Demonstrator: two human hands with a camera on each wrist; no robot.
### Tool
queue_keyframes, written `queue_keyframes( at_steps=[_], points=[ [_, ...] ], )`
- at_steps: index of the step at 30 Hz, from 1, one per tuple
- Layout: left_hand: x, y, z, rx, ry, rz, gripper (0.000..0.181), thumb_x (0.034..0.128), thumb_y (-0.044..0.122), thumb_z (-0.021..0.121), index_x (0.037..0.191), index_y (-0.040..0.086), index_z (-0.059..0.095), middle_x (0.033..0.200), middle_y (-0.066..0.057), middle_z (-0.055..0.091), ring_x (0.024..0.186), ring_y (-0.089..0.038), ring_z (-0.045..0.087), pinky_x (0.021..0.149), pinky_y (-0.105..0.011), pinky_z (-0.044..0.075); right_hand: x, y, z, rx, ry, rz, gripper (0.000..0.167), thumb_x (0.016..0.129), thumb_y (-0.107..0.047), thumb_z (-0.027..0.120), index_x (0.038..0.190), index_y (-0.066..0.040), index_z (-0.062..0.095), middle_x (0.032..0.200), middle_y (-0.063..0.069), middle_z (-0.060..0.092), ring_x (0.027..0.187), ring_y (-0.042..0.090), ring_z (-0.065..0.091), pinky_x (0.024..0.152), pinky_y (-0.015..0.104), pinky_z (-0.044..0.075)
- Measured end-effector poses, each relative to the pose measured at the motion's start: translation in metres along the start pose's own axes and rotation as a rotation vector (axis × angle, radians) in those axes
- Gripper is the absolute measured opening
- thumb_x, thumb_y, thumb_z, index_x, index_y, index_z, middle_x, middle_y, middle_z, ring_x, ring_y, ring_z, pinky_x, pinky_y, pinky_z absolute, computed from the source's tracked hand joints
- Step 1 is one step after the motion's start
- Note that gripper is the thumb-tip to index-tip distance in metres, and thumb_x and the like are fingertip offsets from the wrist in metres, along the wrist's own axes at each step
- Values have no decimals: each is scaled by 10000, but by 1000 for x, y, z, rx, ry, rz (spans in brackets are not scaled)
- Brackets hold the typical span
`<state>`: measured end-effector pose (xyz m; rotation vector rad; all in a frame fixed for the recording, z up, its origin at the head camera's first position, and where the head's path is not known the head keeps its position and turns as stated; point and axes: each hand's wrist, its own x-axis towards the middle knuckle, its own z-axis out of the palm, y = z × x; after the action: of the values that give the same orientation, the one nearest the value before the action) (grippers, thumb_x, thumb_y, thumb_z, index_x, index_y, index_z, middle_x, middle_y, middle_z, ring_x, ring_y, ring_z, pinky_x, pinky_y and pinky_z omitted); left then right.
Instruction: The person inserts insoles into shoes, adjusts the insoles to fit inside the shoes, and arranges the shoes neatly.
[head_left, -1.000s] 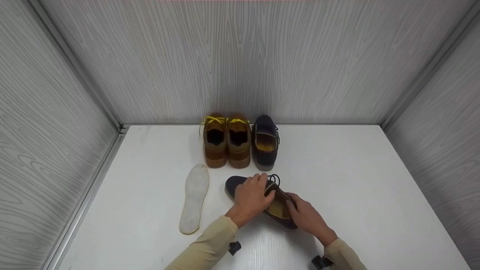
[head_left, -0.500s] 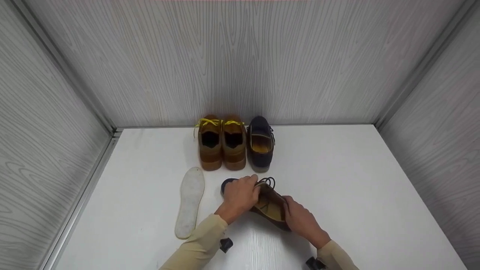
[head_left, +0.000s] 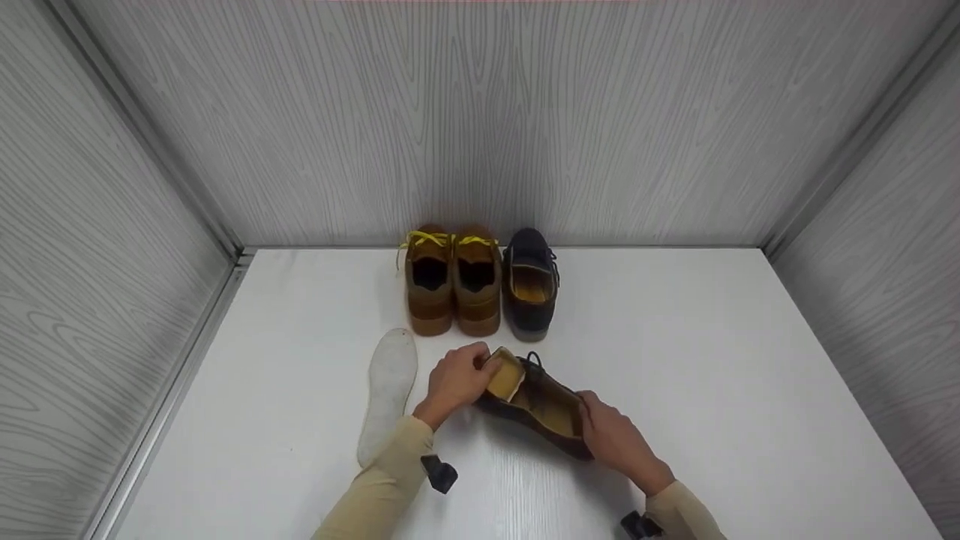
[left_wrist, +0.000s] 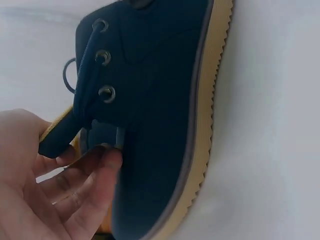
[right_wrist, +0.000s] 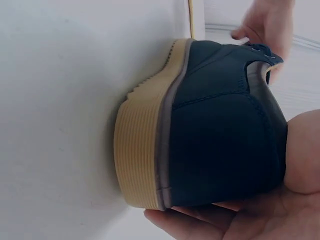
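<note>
A dark blue lace-up shoe [head_left: 536, 424] with a tan ribbed sole [right_wrist: 137, 150] lies on the white table, toe toward the left. My left hand [head_left: 459, 379] pinches its tongue [head_left: 506, 377], which is folded forward so the yellowish lining shows. Eyelets and a lace loop appear beside my left fingers [left_wrist: 107, 170] in the left wrist view. Around the heel, my right hand [head_left: 619, 439] grips the shoe, with the thumb at the collar. The toe is mostly hidden by my left hand in the head view.
A whitish insole [head_left: 390, 382] lies left of the shoe, partly behind my left sleeve. Behind stand a pair of brown shoes [head_left: 454, 300] with yellow laces and a matching dark blue shoe [head_left: 531, 300]. Grey wood-patterned panels [head_left: 480, 127] enclose the table.
My left hand has moved from the shoe's opening toward the toe, and the tongue is now folded forward with its lining showing. My right hand keeps hold of the heel.
</note>
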<state>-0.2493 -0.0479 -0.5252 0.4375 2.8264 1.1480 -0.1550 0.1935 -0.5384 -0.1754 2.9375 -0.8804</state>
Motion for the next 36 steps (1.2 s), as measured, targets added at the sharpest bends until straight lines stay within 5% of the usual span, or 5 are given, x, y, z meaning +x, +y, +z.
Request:
queue_keyframes(
  at_steps=[7, 16, 26, 36],
  points=[
    [4, -12, 5, -149, -16, -98, 247, 904, 304, 634, 731, 144, 561, 701, 37, 540, 637, -150, 497, 581, -310, 387, 2, 1, 0, 21, -30, 21, 234, 1019, -136, 407, 1202, -66, 535, 1028, 76, 643, 813, 176, 586, 714, 416, 476],
    [4, -8, 7, -120, 19, -127, 269, 910, 367, 620, 766, 141, 601, 720, 34, 566, 648, -149, 499, 594, -316, 389, 5, -1, -3, 6, 2, 15, 242, 1013, -133, 415, 1198, -43, 543, 1020, 98, 649, 798, 195, 599, 714, 425, 484],
    [2, -8, 6, -55, -18, -12, 366, 964, 433, 507, 721, 161, 533, 623, 64, 459, 563, -139, 431, 551, -306, 333, -5, -9, 1, 22, -53, 49, 283, 1017, -140, 392, 1223, 2, 523, 1047, 140, 644, 743, 174, 570, 669, 405, 478],
    [10, -13, 5, -94, -20, -40, 381, 929, 516, 527, 799, 177, 640, 682, 65, 536, 628, -137, 480, 598, -305, 378, -16, -23, 8, 83, -70, 56, 255, 1020, -139, 364, 1169, 11, 507, 906, 108, 625, 682, 169, 531, 611, 376, 449]
  ],
)
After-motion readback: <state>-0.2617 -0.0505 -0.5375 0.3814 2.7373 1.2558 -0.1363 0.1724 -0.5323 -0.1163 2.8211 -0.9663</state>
